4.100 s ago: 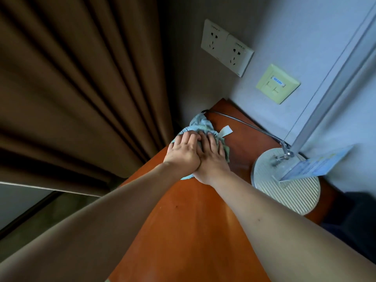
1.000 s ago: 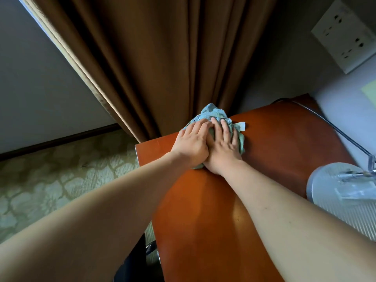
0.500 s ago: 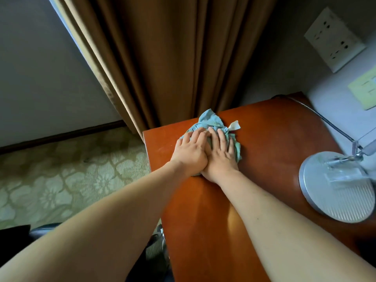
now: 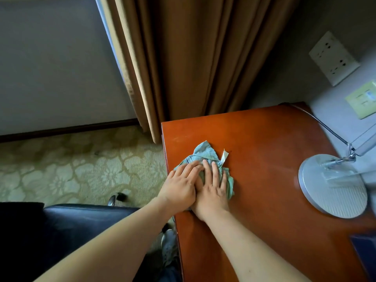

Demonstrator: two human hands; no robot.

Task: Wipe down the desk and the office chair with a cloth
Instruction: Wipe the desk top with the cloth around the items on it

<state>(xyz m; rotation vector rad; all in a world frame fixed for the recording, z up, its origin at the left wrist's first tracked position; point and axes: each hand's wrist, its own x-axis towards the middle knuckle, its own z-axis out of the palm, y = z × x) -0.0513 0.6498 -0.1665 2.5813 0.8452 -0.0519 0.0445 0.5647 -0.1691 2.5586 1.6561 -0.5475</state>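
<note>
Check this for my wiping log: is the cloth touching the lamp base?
Apart. In the head view, bare desk plainly separates the cloth, under both hands, from the lamp base.

I count one crumpled pale-green cloth (image 4: 205, 159), two bare hands, one round silver lamp base (image 4: 333, 192), one black leather office chair (image 4: 81, 222), two wall plates and one brown curtain (image 4: 193, 64).
</note>
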